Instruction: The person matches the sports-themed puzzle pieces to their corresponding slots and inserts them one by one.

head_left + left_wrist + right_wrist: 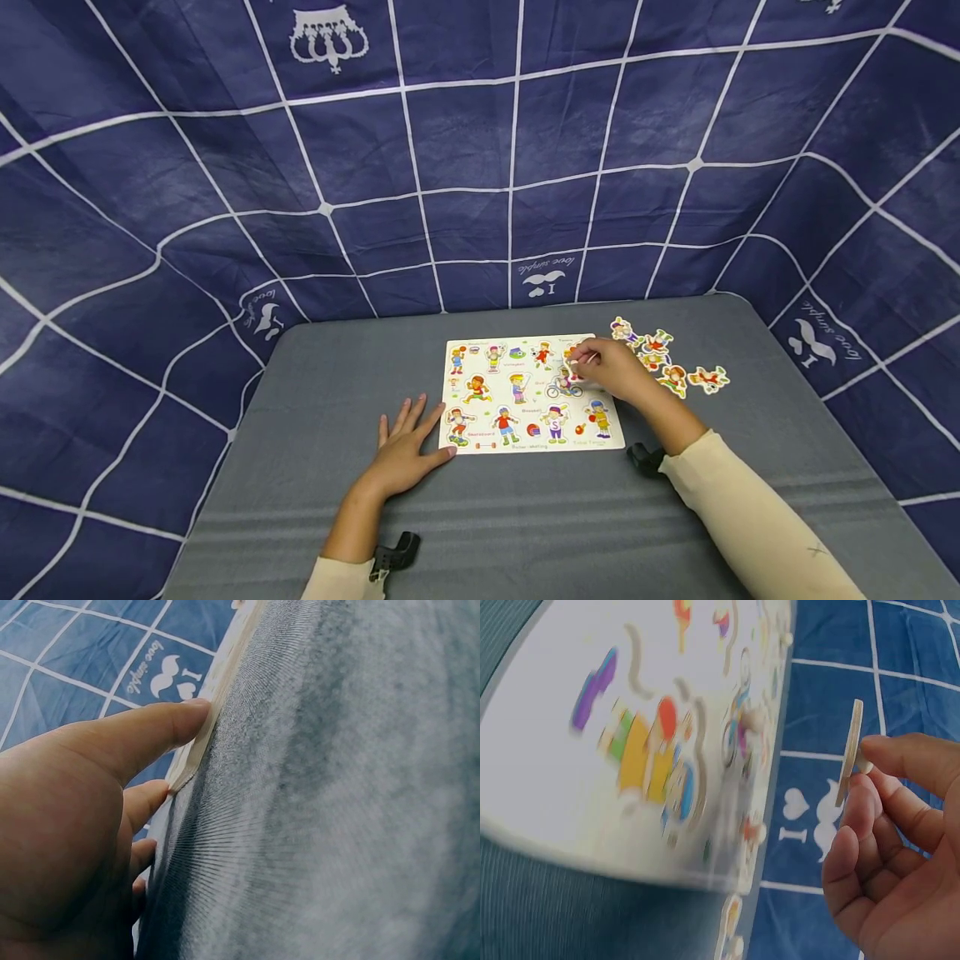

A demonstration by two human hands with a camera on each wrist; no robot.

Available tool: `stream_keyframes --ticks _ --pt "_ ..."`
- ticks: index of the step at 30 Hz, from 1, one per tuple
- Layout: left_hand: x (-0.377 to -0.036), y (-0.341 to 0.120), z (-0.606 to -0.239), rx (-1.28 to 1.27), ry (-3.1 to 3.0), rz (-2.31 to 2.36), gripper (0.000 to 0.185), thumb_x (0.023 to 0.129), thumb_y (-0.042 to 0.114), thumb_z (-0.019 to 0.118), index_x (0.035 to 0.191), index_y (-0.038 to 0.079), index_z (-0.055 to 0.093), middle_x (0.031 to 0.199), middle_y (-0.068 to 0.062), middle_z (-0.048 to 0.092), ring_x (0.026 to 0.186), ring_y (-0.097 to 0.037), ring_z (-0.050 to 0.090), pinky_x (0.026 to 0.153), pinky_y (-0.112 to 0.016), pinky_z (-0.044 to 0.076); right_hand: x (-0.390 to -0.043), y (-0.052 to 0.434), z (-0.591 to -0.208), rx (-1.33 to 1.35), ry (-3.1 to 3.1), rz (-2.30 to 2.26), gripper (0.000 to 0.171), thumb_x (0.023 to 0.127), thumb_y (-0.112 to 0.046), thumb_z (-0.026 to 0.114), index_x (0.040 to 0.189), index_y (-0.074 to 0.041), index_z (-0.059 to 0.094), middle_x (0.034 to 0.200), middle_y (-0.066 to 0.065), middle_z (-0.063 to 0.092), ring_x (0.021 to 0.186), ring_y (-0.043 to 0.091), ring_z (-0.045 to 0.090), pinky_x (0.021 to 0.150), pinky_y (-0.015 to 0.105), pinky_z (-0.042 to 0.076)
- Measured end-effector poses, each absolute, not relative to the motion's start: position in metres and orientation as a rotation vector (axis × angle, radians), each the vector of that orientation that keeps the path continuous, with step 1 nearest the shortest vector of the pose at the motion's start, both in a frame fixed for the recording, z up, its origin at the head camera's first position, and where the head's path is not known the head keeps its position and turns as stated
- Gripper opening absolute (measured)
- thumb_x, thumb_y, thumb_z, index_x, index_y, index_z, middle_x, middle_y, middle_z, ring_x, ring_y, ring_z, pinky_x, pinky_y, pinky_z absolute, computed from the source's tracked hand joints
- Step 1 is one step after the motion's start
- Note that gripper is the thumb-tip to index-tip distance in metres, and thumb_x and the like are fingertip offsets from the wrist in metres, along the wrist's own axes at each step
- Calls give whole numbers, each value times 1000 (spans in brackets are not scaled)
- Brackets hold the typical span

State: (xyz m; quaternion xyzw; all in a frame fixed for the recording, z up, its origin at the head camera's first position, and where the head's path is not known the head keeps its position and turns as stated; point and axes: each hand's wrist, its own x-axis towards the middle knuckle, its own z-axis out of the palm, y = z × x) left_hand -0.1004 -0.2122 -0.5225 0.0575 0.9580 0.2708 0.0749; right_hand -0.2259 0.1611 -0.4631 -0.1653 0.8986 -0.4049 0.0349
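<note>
A puzzle board (615, 433) printed with sports figures lies flat on the grey table. My left hand (405, 458) rests at its near left corner, fingers spread, thumb and index fingertip touching the board's edge (201, 742). Over the right side of the board, my right hand (617, 368) pinches a puzzle piece (853, 746) by its small knob between thumb and fingers. That piece stands edge-on in the right wrist view, clear of the board, its printed face hidden. Several figure pieces sit on the board, one a cyclist (564, 385) just left of my right fingertips.
Several loose figure pieces lie right of the board, among them one at the far end (622, 329), one nearer (673, 380) and one farthest right (708, 380). A blue curtain (465, 225) with white lines hangs behind and beside the grey table (525, 517).
</note>
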Motion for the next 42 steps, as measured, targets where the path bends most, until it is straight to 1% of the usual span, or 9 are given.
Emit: stream_keyframes --ticks 5,12,20,27,36,42 --pt "-102 -213 -522 169 2868 793 80 91 61 64 159 31 34 171 -8 16 160 -35 3 121 -68 -10 -226 147 -462 -496 2744 -1259 9 90 -9 72 97 -4 73 84 5 64 73 12 54 67 22 45" --pt "-102 -213 -522 168 2858 797 80 90 62 64 159 31 35 171 -9 16 160 -36 2 121 -69 -10 -229 131 -463 -501 2708 -1271 10 90 -13 73 98 -7 73 83 3 65 70 12 56 66 25 47" --pt "-102 -213 -522 171 2853 808 81 90 63 63 159 32 34 171 -8 15 160 -35 2 121 -68 -11 -228 114 -459 -497 2636 -1338 13 92 -13 73 102 -6 71 85 5 66 68 15 59 59 25 50" --pt "-101 -214 -522 171 2856 806 81 90 63 64 159 32 34 171 -8 15 160 -35 2 121 -68 -10 -229 101 -461 -550 2668 -1318 12 91 -14 73 100 -7 72 85 3 66 71 10 56 66 24 48" --pt "-100 -215 -522 185 2875 814 81 90 61 65 159 30 36 171 -10 18 159 -37 5 121 -69 -9 -231 84 -461 -537 2673 -1308 9 90 -13 72 99 -10 72 85 1 65 74 11 55 70 24 47" --pt "-101 -214 -519 173 2860 798 80 91 63 63 159 32 34 171 -8 15 160 -35 2 121 -68 -10 -235 73 -464 -551 2666 -1318 10 90 -15 72 99 -10 72 88 2 66 74 12 55 69 25 46"
